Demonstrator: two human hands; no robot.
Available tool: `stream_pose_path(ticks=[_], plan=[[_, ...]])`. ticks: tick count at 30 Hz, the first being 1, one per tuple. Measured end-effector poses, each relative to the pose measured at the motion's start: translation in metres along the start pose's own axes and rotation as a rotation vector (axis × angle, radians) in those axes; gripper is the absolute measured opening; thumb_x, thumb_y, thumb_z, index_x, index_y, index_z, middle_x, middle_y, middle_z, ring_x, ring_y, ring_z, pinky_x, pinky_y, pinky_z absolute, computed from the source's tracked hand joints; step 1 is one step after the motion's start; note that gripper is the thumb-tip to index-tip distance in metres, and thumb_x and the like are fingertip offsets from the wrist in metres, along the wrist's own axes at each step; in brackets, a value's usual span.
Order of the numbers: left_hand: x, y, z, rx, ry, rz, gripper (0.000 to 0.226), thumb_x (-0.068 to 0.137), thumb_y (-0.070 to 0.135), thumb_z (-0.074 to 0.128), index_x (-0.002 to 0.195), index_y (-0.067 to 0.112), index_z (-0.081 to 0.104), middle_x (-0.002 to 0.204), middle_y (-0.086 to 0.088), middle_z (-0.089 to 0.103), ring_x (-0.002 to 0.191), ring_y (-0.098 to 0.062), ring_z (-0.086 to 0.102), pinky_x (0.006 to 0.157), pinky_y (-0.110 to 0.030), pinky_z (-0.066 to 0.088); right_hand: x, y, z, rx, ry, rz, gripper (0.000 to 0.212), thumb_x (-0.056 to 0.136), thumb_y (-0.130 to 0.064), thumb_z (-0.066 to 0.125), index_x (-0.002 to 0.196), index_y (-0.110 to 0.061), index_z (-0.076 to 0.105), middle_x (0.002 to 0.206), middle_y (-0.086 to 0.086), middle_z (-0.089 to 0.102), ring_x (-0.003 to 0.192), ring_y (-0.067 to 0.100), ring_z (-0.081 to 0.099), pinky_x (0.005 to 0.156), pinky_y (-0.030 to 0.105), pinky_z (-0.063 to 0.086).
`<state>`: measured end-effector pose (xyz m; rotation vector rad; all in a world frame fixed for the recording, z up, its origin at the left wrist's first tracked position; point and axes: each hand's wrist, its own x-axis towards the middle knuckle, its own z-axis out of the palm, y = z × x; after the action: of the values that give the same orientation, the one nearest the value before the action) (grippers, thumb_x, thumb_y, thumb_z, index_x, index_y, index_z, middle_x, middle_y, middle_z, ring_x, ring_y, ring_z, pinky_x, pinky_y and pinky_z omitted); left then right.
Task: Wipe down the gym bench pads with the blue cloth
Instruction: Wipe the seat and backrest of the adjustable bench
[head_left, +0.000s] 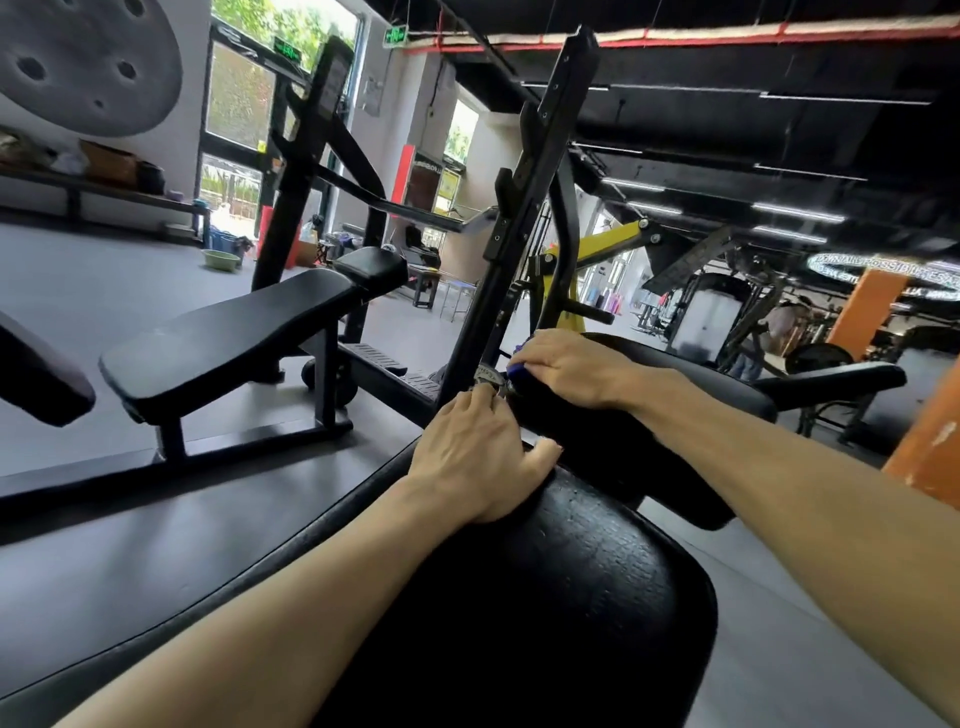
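A long black bench pad (561, 587) runs from the bottom of the head view up to the middle. My left hand (480, 457) lies on its far end, thumb hooked over the edge and fingers reaching to a metal fitting (488, 376). Beyond it sits a smaller black seat pad (691, 384). My right hand (566, 364) grips the left end of that pad with the blue cloth (518, 370) under its fingers; only a small blue edge of the cloth shows.
A black rack upright (524, 208) rises just behind my hands. Another black bench (234, 332) stands to the left on the grey floor. A yellow machine (597, 249) and an orange pillar (930, 441) are at the right. A person stands far right.
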<state>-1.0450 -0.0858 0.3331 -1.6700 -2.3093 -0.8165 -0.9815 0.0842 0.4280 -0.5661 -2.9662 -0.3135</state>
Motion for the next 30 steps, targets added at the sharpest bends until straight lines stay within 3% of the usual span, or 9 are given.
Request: stream_pose_path(ticks=[4, 6, 10, 15, 18, 21, 26, 30], plan=[[0.001, 0.0, 0.002, -0.057, 0.025, -0.072, 0.054, 0.1, 0.044, 0.032, 0.126, 0.004, 0.055, 0.128, -0.014, 0.052, 0.123, -0.03, 0.05, 0.108, -0.042, 0.039, -0.044, -0.009, 0.003, -0.004, -0.005, -0.073, 0.041, 0.107, -0.029, 0.043, 0.148, -0.031, 0.048, 0.159, -0.004, 0.036, 0.151, 0.013, 0.017, 0.125, 0.031, 0.005], [0.002, 0.0, 0.001, -0.079, 0.025, -0.102, 0.051, 0.101, 0.041, 0.033, 0.128, 0.003, 0.054, 0.13, -0.014, 0.051, 0.125, -0.03, 0.049, 0.106, -0.043, 0.041, -0.068, -0.012, 0.006, -0.04, -0.006, -0.108, 0.041, 0.107, -0.032, 0.044, 0.148, -0.039, 0.046, 0.163, -0.008, 0.028, 0.153, 0.008, 0.008, 0.126, 0.033, 0.003], [0.002, -0.001, 0.0, -0.094, 0.051, -0.067, 0.046, 0.101, 0.039, 0.034, 0.128, 0.008, 0.055, 0.134, -0.011, 0.052, 0.126, -0.027, 0.048, 0.105, -0.042, 0.042, -0.116, -0.006, 0.008, -0.102, 0.06, -0.124, 0.041, 0.107, -0.035, 0.041, 0.147, -0.044, 0.045, 0.163, -0.015, 0.025, 0.152, 0.002, 0.003, 0.12, 0.019, -0.001], [0.001, -0.003, 0.003, -0.099, 0.121, 0.173, 0.054, 0.104, 0.041, 0.035, 0.153, 0.018, 0.042, 0.161, 0.005, 0.037, 0.147, -0.014, 0.032, 0.119, -0.037, 0.031, -0.172, 0.014, 0.007, -0.035, 0.144, -0.045, 0.045, 0.107, -0.036, 0.039, 0.151, -0.045, 0.038, 0.16, -0.021, 0.026, 0.151, -0.002, 0.003, 0.123, 0.023, 0.004], [0.001, -0.003, 0.005, -0.079, 0.126, 0.298, 0.056, 0.104, 0.046, 0.032, 0.155, 0.024, 0.041, 0.163, 0.011, 0.032, 0.151, -0.007, 0.024, 0.125, -0.033, 0.022, -0.192, 0.016, 0.017, -0.02, 0.234, 0.004, 0.044, 0.106, -0.034, 0.042, 0.15, -0.04, 0.042, 0.158, -0.015, 0.036, 0.151, 0.001, 0.012, 0.125, 0.033, 0.016], [0.002, -0.003, 0.005, -0.068, 0.094, 0.339, 0.064, 0.1, 0.054, 0.024, 0.155, 0.028, 0.04, 0.164, 0.014, 0.03, 0.152, -0.004, 0.02, 0.126, -0.031, 0.019, -0.205, 0.013, 0.024, -0.011, 0.312, 0.031, 0.043, 0.105, -0.031, 0.044, 0.148, -0.035, 0.047, 0.153, -0.012, 0.044, 0.149, 0.005, 0.022, 0.124, 0.034, 0.022], [0.002, -0.001, 0.005, -0.045, 0.073, 0.345, 0.074, 0.094, 0.062, 0.012, 0.155, 0.03, 0.041, 0.164, 0.016, 0.029, 0.152, -0.002, 0.019, 0.124, -0.024, 0.015, -0.228, 0.011, 0.03, 0.002, 0.369, 0.038, 0.046, 0.104, -0.011, 0.052, 0.147, -0.026, 0.051, 0.15, -0.007, 0.047, 0.148, 0.009, 0.025, 0.12, 0.019, 0.016], [-0.002, 0.004, 0.003, -0.035, 0.065, 0.372, 0.081, 0.091, 0.067, 0.007, 0.155, 0.03, 0.041, 0.163, 0.017, 0.029, 0.152, 0.0, 0.018, 0.12, -0.017, 0.01, -0.241, 0.016, 0.039, 0.015, 0.415, 0.036, 0.063, 0.094, 0.011, 0.053, 0.146, -0.025, 0.052, 0.15, -0.007, 0.046, 0.149, 0.01, 0.024, 0.12, 0.031, 0.027]])
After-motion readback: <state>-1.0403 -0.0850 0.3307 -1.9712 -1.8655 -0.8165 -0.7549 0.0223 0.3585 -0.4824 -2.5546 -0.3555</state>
